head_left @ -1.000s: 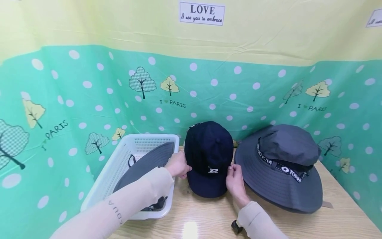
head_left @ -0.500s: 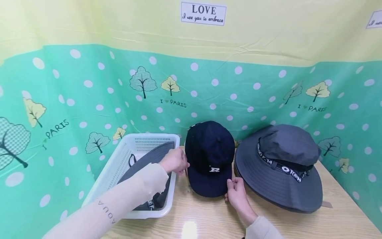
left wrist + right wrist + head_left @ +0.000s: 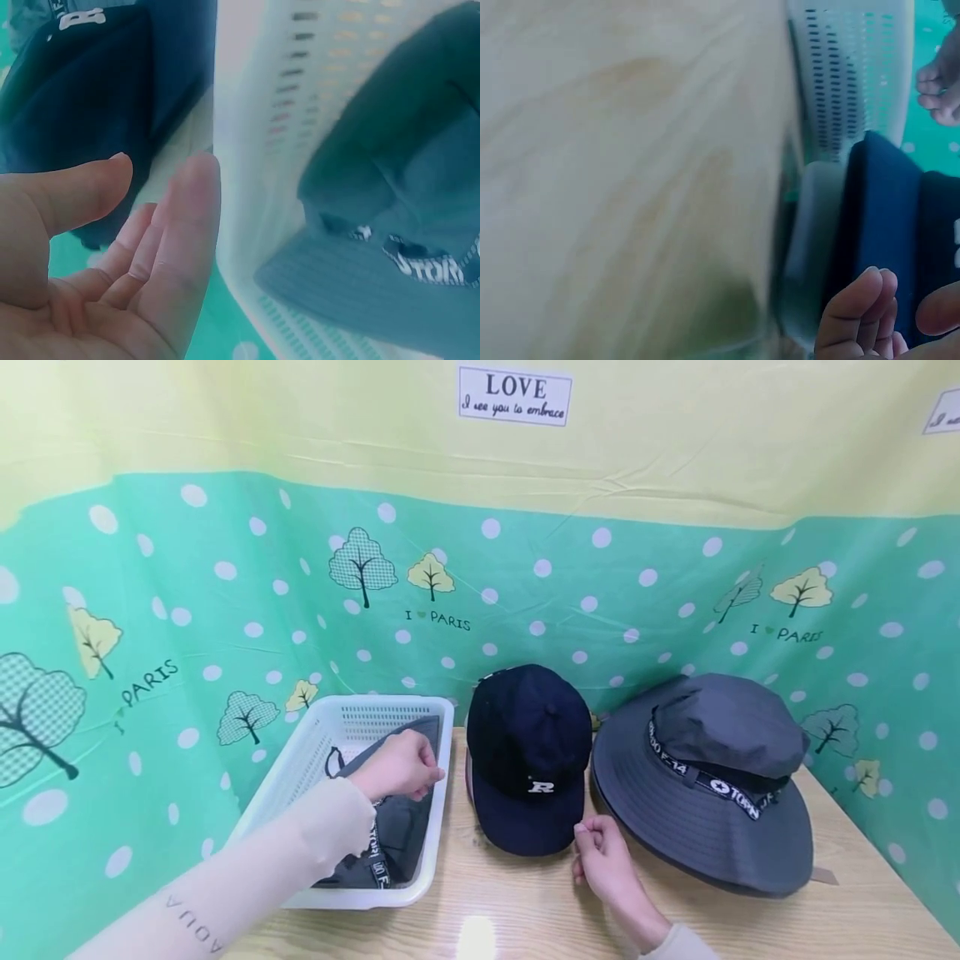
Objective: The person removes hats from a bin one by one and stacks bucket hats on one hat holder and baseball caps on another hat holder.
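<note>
A dark navy baseball cap (image 3: 534,752) with a white letter on its front sits on the table, brim toward me. Over the right rim of the white basket my left hand (image 3: 401,764) hovers with nothing in it; in the left wrist view its thumb and fingers are apart. My right hand (image 3: 606,858), its fingers loosely bent, is just off the right corner of the cap's brim and holds nothing. Inside the basket lies a dark grey bucket hat (image 3: 390,225) with a lettered band, partly hidden by my left hand in the head view.
The white plastic basket (image 3: 258,822) stands left of the cap. To the right, a wide-brimmed grey hat (image 3: 727,727) with a lettered band rests on the wooden table (image 3: 540,910). A green and yellow printed curtain (image 3: 517,552) hangs behind and at both sides.
Both hands have let go of the cap's sides. The left has moved left over the basket, the right slightly down and right. The cap stays in place.
</note>
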`<state>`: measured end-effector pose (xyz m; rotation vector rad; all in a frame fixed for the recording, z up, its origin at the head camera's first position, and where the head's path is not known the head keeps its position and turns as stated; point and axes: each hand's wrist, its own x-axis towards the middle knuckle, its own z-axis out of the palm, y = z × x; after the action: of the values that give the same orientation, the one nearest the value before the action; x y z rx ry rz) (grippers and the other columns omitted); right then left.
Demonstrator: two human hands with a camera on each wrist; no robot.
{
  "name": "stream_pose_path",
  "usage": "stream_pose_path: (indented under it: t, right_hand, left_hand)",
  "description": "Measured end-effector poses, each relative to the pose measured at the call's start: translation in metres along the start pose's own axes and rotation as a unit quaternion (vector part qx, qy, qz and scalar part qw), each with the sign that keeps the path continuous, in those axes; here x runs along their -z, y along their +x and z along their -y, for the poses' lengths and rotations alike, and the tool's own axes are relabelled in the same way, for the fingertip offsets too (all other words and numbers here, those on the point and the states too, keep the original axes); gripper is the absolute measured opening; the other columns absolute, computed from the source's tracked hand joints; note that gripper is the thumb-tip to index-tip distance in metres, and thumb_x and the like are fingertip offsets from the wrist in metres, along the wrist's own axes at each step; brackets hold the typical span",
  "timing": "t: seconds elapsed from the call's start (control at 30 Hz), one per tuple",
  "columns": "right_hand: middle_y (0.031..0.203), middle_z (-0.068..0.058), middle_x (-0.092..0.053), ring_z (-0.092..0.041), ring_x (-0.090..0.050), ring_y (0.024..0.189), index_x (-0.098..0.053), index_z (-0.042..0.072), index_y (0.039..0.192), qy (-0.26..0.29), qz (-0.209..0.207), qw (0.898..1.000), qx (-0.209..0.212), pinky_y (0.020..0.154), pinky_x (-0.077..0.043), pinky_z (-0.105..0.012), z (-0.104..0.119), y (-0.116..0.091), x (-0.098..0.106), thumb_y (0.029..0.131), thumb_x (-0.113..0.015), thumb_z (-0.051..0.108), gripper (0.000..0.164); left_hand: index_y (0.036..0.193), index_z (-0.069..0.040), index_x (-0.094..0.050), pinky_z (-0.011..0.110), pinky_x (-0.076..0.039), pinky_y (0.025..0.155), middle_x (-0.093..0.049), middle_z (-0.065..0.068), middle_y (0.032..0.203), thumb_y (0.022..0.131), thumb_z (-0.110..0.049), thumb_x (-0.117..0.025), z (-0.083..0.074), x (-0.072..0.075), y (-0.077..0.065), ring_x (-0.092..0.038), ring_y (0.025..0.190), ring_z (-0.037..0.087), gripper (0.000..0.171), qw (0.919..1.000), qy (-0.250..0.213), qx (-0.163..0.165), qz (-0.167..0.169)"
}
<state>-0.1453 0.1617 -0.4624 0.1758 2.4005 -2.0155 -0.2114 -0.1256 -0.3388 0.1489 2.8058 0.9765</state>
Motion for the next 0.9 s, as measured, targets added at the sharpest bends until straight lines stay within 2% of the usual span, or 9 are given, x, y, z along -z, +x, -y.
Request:
stream_pose_path:
  t: [0.2, 0.37, 0.53, 0.7, 0.9]
  right_hand:
    - [0.074, -0.01, -0.053, -0.02, -0.052, 0.05, -0.045, -0.006, 0.103, 0.009, 0.025, 0.999, 0.03, 0.047, -0.048, -0.03, 0.02, -0.006, -0.007, 0.099, -0.047, 0.004, 0.011]
    - [0.072, -0.01, -0.053, -0.017, -0.05, 0.049, -0.048, -0.004, 0.097, 0.016, 0.049, 0.998, 0.043, 0.046, -0.047, -0.028, 0.034, -0.009, -0.02, 0.096, -0.049, 0.0, 0.005]
    - [0.069, -0.01, -0.053, -0.016, -0.049, 0.048, -0.049, -0.003, 0.093, 0.015, 0.076, 0.995, 0.056, 0.047, -0.047, -0.029, 0.048, -0.009, -0.032, 0.096, -0.049, 0.001, 0.005]
    - [0.067, -0.01, -0.055, -0.016, -0.053, 0.049, -0.052, -0.002, 0.092, 0.003, 0.097, 0.993, 0.068, 0.047, -0.048, -0.029, 0.055, -0.007, -0.046, 0.096, -0.052, 0.005, 0.008]
    - [0.068, -0.013, -0.058, -0.017, -0.054, 0.049, -0.052, -0.003, 0.094, 0.011, 0.133, 0.988, 0.076, 0.048, -0.048, -0.029, 0.058, -0.005, -0.065, 0.095, -0.056, 0.009, 0.012]
  left_hand:
    - [0.076, -0.003, -0.054, 0.029, -0.053, 0.05, -0.059, 0.009, 0.063, 0.084, -0.007, -0.071, 0.01, 0.017, -0.009, -0.061, 0.052, 0.019, 0.018, 0.9998, -0.015, 0.01, 0.0]
    - [0.078, -0.003, -0.054, 0.028, -0.052, 0.051, -0.059, 0.008, 0.064, 0.085, -0.009, -0.069, 0.021, 0.031, -0.011, -0.06, 0.053, 0.017, 0.017, 0.9999, 0.004, 0.012, 0.002]
    - [0.077, -0.004, -0.057, 0.029, -0.049, 0.052, -0.059, 0.007, 0.062, 0.086, -0.012, -0.069, 0.037, 0.043, -0.005, -0.062, 0.056, 0.022, 0.017, 0.9992, 0.035, 0.02, -0.003]
    - [0.074, -0.005, -0.059, 0.028, -0.048, 0.053, -0.059, 0.004, 0.063, 0.086, -0.013, -0.068, 0.058, 0.054, 0.003, -0.058, 0.056, 0.016, 0.017, 0.9977, 0.06, 0.029, -0.006]
    - [0.075, -0.003, -0.061, 0.027, -0.045, 0.05, -0.059, 0.006, 0.069, 0.084, -0.014, -0.07, 0.081, 0.056, 0.013, -0.052, 0.057, 0.015, 0.017, 0.9952, 0.085, 0.048, 0.007]
